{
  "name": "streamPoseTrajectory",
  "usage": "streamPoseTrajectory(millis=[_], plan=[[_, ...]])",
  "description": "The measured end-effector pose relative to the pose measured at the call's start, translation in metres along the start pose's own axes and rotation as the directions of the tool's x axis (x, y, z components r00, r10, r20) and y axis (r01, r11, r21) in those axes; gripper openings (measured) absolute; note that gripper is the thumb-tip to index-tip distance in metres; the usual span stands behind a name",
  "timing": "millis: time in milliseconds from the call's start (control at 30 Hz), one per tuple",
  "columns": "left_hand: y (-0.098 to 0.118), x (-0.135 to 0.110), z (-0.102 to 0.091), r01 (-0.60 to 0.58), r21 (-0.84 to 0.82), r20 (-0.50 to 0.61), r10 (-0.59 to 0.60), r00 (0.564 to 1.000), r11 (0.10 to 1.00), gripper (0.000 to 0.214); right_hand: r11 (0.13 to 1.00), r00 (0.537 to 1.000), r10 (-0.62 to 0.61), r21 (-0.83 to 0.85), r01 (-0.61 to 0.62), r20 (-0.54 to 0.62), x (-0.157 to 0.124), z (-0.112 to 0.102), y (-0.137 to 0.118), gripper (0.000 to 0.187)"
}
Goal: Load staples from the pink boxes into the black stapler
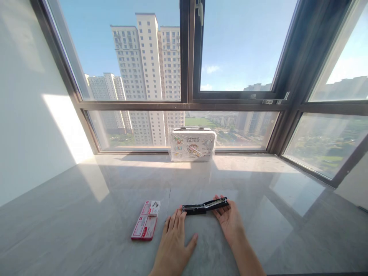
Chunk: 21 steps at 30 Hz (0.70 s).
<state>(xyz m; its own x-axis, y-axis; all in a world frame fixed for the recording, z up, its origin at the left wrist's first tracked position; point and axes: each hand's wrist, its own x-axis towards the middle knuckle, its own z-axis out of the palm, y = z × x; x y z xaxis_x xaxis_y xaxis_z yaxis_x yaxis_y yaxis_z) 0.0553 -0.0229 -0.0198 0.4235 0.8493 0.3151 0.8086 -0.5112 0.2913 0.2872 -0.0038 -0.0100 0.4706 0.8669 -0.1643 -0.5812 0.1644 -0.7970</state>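
At one o'clock from my spread left hand lies the unfolded black stapler, one end touching it; my right hand pinches its raised arm. Red-and-white boxes sit at ten o'clock.

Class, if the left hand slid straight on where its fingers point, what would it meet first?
The left hand probably meets the black stapler, whose end it seems to touch.

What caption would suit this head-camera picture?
Left hand and right hand at an opened black stapler, small boxes nearby, before a bright window.
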Motion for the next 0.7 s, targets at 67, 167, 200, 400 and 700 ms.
streamPoseTrajectory(millis=[67,167,200,400,700], plan=[[-0.002,-0.002,-0.003,0.001,-0.002,-0.06,-0.001,0.998,1.0,0.066,1.0,1.0,0.004,-0.027,-0.004,0.015,-0.006,-0.017,-0.001,0.04],[-0.014,-0.011,-0.011,0.081,0.053,-0.241,-0.066,0.968,0.995,0.067,0.999,1.0,-0.018,-0.034,0.017,-0.023,-0.025,-0.036,-0.004,0.046],[-0.021,-0.017,-0.014,0.144,0.085,-0.308,-0.111,0.945,0.986,0.066,0.999,0.999,-0.018,-0.045,0.017,-0.034,-0.031,-0.042,-0.004,0.049],[-0.053,-0.059,-0.028,0.376,0.23,-0.369,-0.277,0.887,0.898,0.041,0.806,0.98,0.096,-0.592,0.027,0.176,-0.061,-0.049,0.003,0.058],[0.002,-0.024,-0.039,-0.021,-0.204,0.048,0.031,0.998,0.979,0.031,0.46,0.864,0.247,-0.838,0.294,0.439,-0.074,0.01,0.015,0.047]])
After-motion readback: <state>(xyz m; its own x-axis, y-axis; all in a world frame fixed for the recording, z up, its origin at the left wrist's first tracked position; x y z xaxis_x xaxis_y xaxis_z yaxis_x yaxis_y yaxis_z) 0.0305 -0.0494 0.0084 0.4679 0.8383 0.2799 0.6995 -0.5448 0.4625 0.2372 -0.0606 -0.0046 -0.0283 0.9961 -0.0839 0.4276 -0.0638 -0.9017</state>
